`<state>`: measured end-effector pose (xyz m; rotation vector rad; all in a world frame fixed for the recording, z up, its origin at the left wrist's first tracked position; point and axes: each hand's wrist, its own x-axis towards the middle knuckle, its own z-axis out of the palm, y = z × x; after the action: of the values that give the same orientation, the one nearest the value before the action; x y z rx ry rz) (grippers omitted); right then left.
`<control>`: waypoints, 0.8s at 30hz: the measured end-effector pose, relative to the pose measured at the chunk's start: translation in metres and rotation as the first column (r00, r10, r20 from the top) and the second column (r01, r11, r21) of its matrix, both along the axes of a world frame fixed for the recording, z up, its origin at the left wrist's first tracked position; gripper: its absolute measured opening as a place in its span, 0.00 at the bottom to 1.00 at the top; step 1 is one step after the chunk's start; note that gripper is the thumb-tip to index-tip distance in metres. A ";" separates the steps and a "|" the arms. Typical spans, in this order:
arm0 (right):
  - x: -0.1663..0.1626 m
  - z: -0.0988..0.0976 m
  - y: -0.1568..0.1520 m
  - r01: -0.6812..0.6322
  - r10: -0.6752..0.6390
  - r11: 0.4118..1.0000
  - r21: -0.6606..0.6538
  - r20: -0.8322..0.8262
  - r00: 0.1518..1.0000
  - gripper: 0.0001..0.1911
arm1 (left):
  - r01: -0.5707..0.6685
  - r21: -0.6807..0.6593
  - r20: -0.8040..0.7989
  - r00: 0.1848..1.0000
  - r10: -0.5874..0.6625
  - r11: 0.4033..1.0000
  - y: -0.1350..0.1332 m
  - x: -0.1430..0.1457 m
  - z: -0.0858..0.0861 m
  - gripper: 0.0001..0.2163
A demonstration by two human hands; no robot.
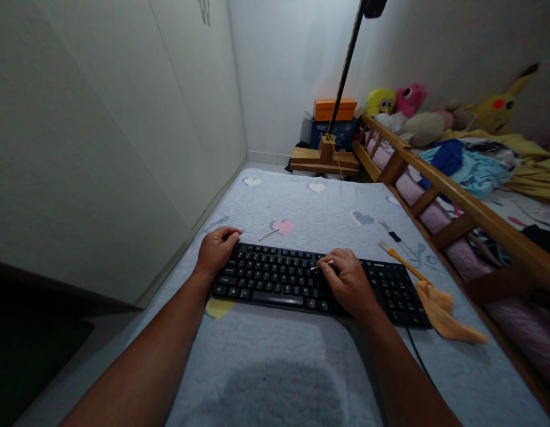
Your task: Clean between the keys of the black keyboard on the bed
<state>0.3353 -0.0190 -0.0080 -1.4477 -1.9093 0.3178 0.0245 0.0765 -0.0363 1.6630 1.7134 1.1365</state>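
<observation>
A black keyboard (pixel 279 276) lies on a pale blue blanket (pixel 266 356) with heart patches. My left hand (pixel 216 250) grips the keyboard's upper left corner, fingers curled over the edge. My right hand (pixel 348 281) rests over the keys near the middle, pinching a thin white cotton swab (pixel 323 265) whose tip points left onto the keys. A second cotton swab (pixel 268 235) lies on the blanket just behind the keyboard, next to a pink heart patch (pixel 283 226).
An orange cloth (pixel 444 314) and an orange-handled brush (pixel 401 260) lie right of the keyboard, small tweezers (pixel 393 234) behind them. A yellow scrap (pixel 219 308) sits under the keyboard's left end. A wooden bed rail (pixel 439 181) runs along the right; white wardrobe doors (pixel 101 148) stand left.
</observation>
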 end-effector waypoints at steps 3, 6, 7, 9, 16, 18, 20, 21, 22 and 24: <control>0.002 0.000 0.001 0.006 -0.006 1.000 -0.003 -0.007 1.000 0.11 | 0.001 0.001 0.000 1.000 -0.001 1.000 0.000 0.000 0.001 0.16; 0.004 0.001 0.001 0.008 -0.008 1.000 -0.003 -0.018 1.000 0.10 | -0.003 -0.003 0.002 1.000 0.003 1.000 -0.001 0.000 0.002 0.16; 0.005 0.001 0.001 0.011 -0.011 1.000 -0.004 -0.021 1.000 0.11 | -0.003 -0.003 0.005 1.000 0.003 1.000 -0.001 0.000 0.002 0.16; 0.006 0.002 0.002 0.016 -0.016 1.000 -0.007 -0.020 1.000 0.11 | 0.000 -0.003 0.008 1.000 0.000 1.000 -0.001 0.000 0.001 0.16; 0.008 0.001 0.002 0.032 -0.032 0.999 -0.002 -0.007 0.999 0.11 | -0.003 -0.003 -0.001 1.000 0.003 1.000 0.000 0.000 0.000 0.16; 0.008 0.001 0.002 0.032 -0.032 0.999 0.001 -0.010 0.999 0.11 | -0.004 -0.005 -0.004 1.000 0.004 1.000 0.000 0.000 0.000 0.16; 0.008 0.001 0.003 0.033 -0.033 0.999 0.006 -0.017 0.999 0.12 | -0.007 -0.003 -0.001 1.000 0.007 1.000 0.000 0.000 0.001 0.16; 0.008 0.001 0.003 0.034 -0.033 0.999 0.009 -0.019 0.999 0.12 | -0.009 -0.003 0.004 1.000 0.009 1.000 0.000 0.000 0.001 0.16; 0.008 0.000 0.003 0.034 -0.033 0.999 0.010 -0.019 0.999 0.11 | -0.009 -0.004 0.010 1.000 0.009 1.000 0.000 0.000 0.001 0.15; 0.008 0.000 0.003 0.034 -0.033 0.999 0.012 -0.016 0.999 0.11 | -0.008 -0.004 0.019 1.000 0.008 1.000 -0.001 0.001 0.001 0.15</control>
<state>0.3435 -0.0157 -0.0083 -1.4634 -1.8692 0.3004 0.0252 0.0760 -0.0351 1.6392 1.7109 1.1482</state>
